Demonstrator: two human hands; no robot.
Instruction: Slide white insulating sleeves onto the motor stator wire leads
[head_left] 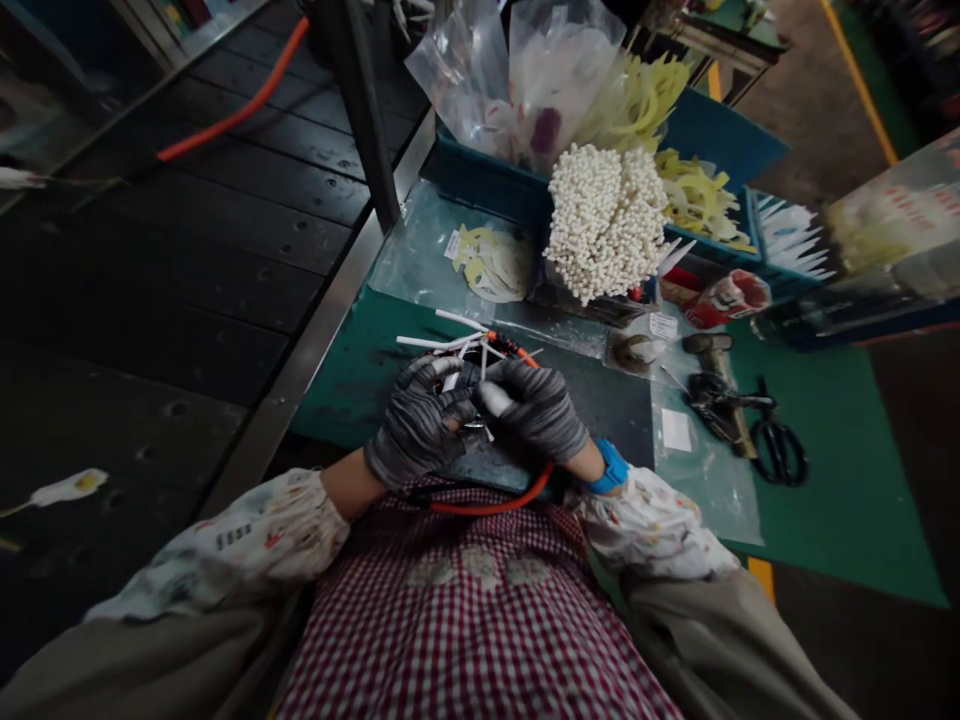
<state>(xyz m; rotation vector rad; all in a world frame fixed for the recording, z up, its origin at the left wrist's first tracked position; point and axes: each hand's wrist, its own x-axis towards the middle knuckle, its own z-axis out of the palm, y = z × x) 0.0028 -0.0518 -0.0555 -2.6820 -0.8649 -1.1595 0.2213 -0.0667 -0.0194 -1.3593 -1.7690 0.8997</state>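
My left hand (421,418), in a grey striped glove, is closed around thin white tubes or wires (429,343) that stick out to the upper left. Close beside it on the right, my right hand (536,408), gloved alike, pinches the same bunch from the other side. The fingertips of both hands nearly meet, and what lies between them is partly hidden. An orange cable (491,508) loops below my hands near the apron, and an orange and black section (513,348) shows just above my right hand.
Beyond my hands stands a bundle of white-tipped sticks (606,222), with blue bins (491,182) of bags and yellow strips behind. Black scissors (780,450), a hammer (724,385) and a red can (727,298) lie to the right. A dark metal post (364,120) rises at the left table edge.
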